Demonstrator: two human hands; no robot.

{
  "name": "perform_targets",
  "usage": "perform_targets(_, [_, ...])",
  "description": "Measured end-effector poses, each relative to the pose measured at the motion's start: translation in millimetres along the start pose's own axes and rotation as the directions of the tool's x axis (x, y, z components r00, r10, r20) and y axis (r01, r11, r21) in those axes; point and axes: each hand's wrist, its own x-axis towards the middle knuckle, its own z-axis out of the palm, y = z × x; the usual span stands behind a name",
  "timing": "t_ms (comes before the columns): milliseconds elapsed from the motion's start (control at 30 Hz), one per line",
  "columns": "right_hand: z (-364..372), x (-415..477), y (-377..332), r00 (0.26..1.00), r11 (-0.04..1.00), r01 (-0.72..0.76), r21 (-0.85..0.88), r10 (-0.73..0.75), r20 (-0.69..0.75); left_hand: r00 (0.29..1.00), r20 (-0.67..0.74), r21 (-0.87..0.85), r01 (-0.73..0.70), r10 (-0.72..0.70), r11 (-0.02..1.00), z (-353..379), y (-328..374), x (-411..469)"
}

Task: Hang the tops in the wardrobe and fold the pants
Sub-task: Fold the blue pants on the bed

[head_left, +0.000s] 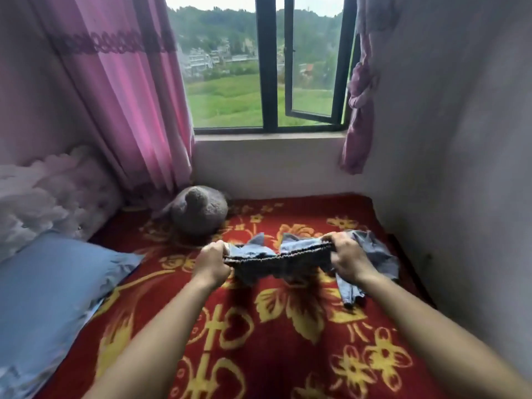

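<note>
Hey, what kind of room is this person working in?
Most likely a bedroom: a red floral bed blanket, a blue pillow by a tufted headboard, and a pink curtain at the window.

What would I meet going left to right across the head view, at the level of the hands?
blue pillow → left hand → denim pants, waistband stretched between the two hands → right hand → loose leg of the pants, trailing onto the red blanket → grey wall
</note>
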Motion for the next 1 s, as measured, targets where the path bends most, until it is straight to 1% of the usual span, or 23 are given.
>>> perform_targets(67, [42, -43, 32, 0.976, 0.992, -0.018, -0.123, 0.044, 0.212, 0.980, 0.174, 0.117, 0.074, -0.094, 0.990, 44, -20, -48])
perform_targets(133, [78, -83, 59, 0.931, 0.975, 0.019, -0.220, 0.063, 0.361, 0.947, 0.275, 0.273, 0.090, -0.168, 0.958, 83, -36, -93])
perform_targets(200, [108, -121, 81, 0.894, 0.957, 0.056, -0.285, 0.079, 0.440, 0.914, 0.344, 0.452, 0.040, -0.215, 0.891, 116, -48, -136])
perform_targets(300, [150, -172, 106, 0.852, 0.936, 0.087, -0.340, 0.107, 0.513, 0.867, 0.433, 0.591, -0.067, -0.246, 0.804, 155, -67, -192])
perform_targets(367, [177, -205, 121, 0.820, 0.934, 0.076, -0.348, 0.140, 0.555, 0.844, 0.473, 0.635, -0.128, -0.252, 0.762, 180, -82, -228])
perform_targets(467, [215, -252, 141, 0.759, 0.942, 0.050, -0.332, 0.181, 0.625, 0.801, 0.534, 0.647, -0.181, -0.270, 0.741, 217, -105, -279])
perform_targets(533, [239, -281, 154, 0.717, 0.940, 0.039, -0.339, 0.210, 0.665, 0.774, 0.570, 0.638, -0.206, -0.275, 0.742, 241, -120, -308])
perform_targets(600, [263, -312, 164, 0.671, 0.935, 0.024, -0.354, 0.247, 0.699, 0.730, 0.617, 0.624, -0.224, -0.296, 0.749, 261, -134, -337])
perform_targets(700, [301, -354, 179, 0.630, 0.915, 0.013, -0.402, 0.305, 0.714, 0.655, 0.687, 0.583, -0.241, -0.313, 0.776, 296, -158, -375])
perform_targets(767, [326, -379, 187, 0.630, 0.894, 0.025, -0.447, 0.333, 0.702, 0.608, 0.736, 0.537, -0.258, -0.296, 0.803, 319, -172, -396])
perform_targets(833, [350, -400, 193, 0.651, 0.884, 0.012, -0.468, 0.348, 0.674, 0.605, 0.755, 0.491, -0.265, -0.254, 0.830, 339, -185, -412])
perform_targets(900, [368, -416, 198, 0.699, 0.890, -0.032, -0.455, 0.345, 0.627, 0.646, 0.735, 0.469, -0.266, -0.205, 0.842, 356, -195, -423])
perform_targets(967, [383, -427, 201, 0.759, 0.893, -0.039, -0.449, 0.318, 0.568, 0.694, 0.703, 0.452, -0.266, -0.156, 0.852, 369, -203, -430])
perform_targets(1000, [390, -432, 203, 0.789, 0.890, -0.031, -0.455, 0.301, 0.536, 0.706, 0.697, 0.437, -0.285, -0.121, 0.853, 375, -206, -432])
